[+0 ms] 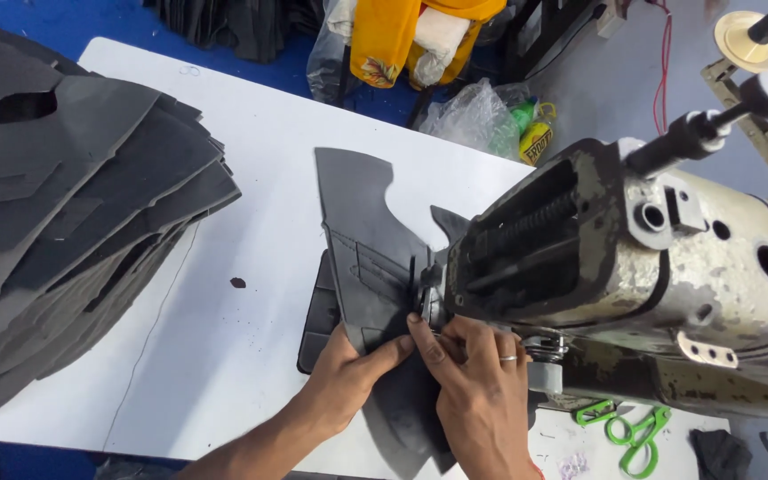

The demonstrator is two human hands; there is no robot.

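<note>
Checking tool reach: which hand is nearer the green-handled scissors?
Right. The right hand lies just left of the green-handled scissors; the left hand is farther left, beyond the right.

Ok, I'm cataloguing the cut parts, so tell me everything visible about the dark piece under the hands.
The dark grey piece is flat, matte and foam-like, with a curved notch in its far edge and stitched lines across its middle. It lies on the white table, running under the sewing machine head. The left hand and right hand press its near end flat.
</note>
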